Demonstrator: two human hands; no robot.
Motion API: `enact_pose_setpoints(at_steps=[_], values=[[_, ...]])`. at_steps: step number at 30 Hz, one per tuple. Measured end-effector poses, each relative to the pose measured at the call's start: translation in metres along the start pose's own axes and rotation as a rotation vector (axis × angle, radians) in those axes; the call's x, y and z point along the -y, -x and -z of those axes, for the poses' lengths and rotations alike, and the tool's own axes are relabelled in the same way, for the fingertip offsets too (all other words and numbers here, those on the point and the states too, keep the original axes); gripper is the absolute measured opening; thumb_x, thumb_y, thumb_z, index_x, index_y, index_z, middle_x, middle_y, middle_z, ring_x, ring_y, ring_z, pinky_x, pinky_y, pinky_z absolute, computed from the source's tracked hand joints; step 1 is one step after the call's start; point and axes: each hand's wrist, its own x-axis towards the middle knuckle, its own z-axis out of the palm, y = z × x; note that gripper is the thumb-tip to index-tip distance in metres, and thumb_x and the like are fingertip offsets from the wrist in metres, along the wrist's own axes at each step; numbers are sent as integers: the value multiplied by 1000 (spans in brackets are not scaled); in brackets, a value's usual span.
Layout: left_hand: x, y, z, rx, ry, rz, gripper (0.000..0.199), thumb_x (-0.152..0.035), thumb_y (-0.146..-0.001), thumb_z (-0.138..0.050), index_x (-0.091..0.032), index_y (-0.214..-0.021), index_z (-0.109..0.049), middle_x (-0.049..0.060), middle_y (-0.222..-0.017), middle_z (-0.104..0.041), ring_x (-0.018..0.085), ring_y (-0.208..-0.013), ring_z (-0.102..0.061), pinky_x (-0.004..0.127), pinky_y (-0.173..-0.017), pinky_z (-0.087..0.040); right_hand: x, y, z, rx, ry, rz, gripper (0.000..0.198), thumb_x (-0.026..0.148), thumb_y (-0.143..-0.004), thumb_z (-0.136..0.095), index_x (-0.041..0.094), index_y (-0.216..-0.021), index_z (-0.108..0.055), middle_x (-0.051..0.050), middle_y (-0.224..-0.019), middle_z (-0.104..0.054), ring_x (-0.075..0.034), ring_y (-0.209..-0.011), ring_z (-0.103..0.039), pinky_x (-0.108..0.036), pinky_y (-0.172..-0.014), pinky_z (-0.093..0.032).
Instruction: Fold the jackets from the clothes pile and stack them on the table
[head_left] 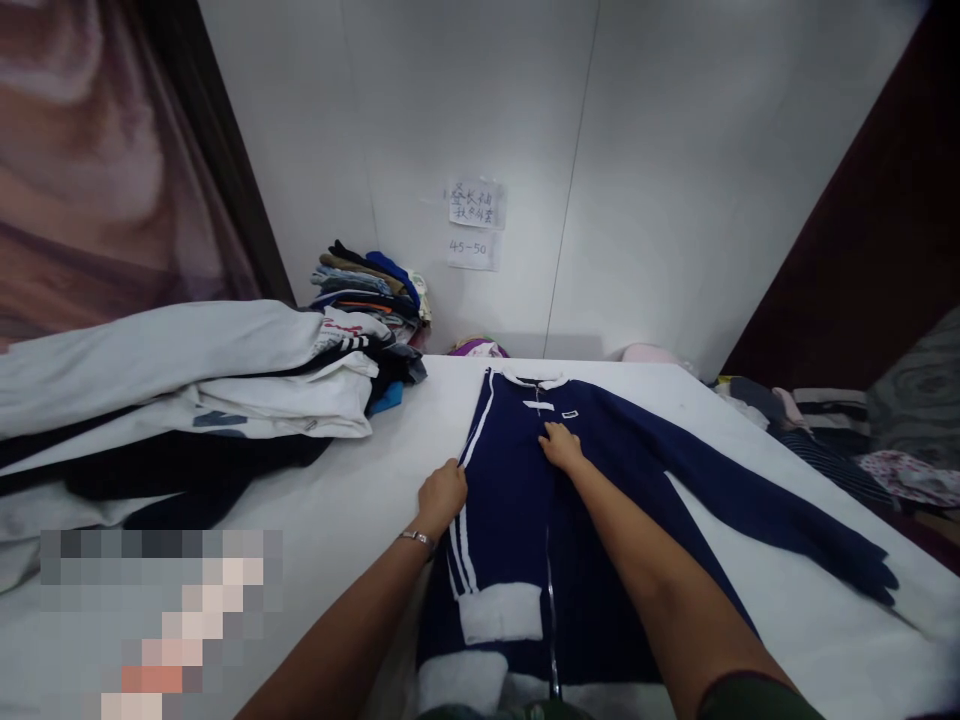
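Note:
A dark blue zip jacket (510,480) with a white collar lies front up on the white table. Its left-side sleeve, striped in white, is laid down over the front, and the white cuff (500,613) rests near the zip. The other sleeve (750,490) stretches out to the right. My left hand (444,497) is closed on the jacket's left edge by the striped sleeve. Higher up, beside the zip below the collar, my right hand (562,447) pinches the jacket's front. Fingertips of both hands are partly hidden.
Several white and black garments (285,400) are heaped on the left. Behind them rises a stack of folded clothes (367,285). More clothes (832,410) lie beyond the right table edge. Paper signs (476,205) hang on the wall. A pixelated patch covers the lower left.

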Motion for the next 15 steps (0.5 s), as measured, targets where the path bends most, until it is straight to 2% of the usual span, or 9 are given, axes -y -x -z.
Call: enact_pose_setpoints(at_steps=[2, 4, 6, 10, 12, 15], values=[[1, 0, 1, -6, 9, 4, 36, -31, -95, -26, -17, -104, -58, 15, -102, -69, 27, -96, -66, 36, -77, -47, 13, -4, 5, -59, 13, 20, 47, 29, -95, -37, 18, -141, -40, -12, -151, -33, -26, -142, -22, -49, -111, -21], [1, 1, 2, -9, 18, 5, 36, -31, -95, -26, -17, -104, -58, 15, -103, -69, 27, -97, -66, 36, -78, -46, 27, -7, 7, -141, 17, 101, 52, 33, -97, -33, 15, -146, -32, -12, -156, -21, -25, -145, -11, -48, -114, -13], [1, 2, 1, -6, 27, 5, 36, -31, -95, -26, -16, -104, -58, 16, -102, -69, 27, -97, -66, 36, -77, -46, 38, -8, 1, -133, 19, 200, 57, 38, -97, -32, 14, -149, -26, -11, -158, -15, -23, -146, -4, -47, -115, -9], [-1, 3, -1, 0, 44, 10, 36, -29, -95, -27, -16, -107, -58, 16, -101, -70, 27, -96, -66, 37, -78, -46, 43, -9, -24, 96, 19, 251, 58, 43, -95, -38, 13, -145, -36, -14, -155, -25, -27, -145, -11, -51, -115, -7], [-1, 3, 0, 6, 56, 9, 36, -31, -95, -28, -16, -107, -58, 16, -101, -70, 27, -97, -66, 37, -79, -45, 41, -10, -31, 128, 7, 242, 56, 43, -95, -39, 14, -142, -41, -14, -153, -29, -28, -145, -14, -53, -114, -7], [2, 4, 4, 28, 86, 2, 41, -42, -94, -29, -17, -107, -59, 15, -105, -69, 28, -101, -65, 37, -80, -46, 38, -8, -27, 134, -29, 224, 56, 48, -96, -33, 19, -144, -38, -10, -154, -29, -24, -145, -15, -50, -115, -11]])
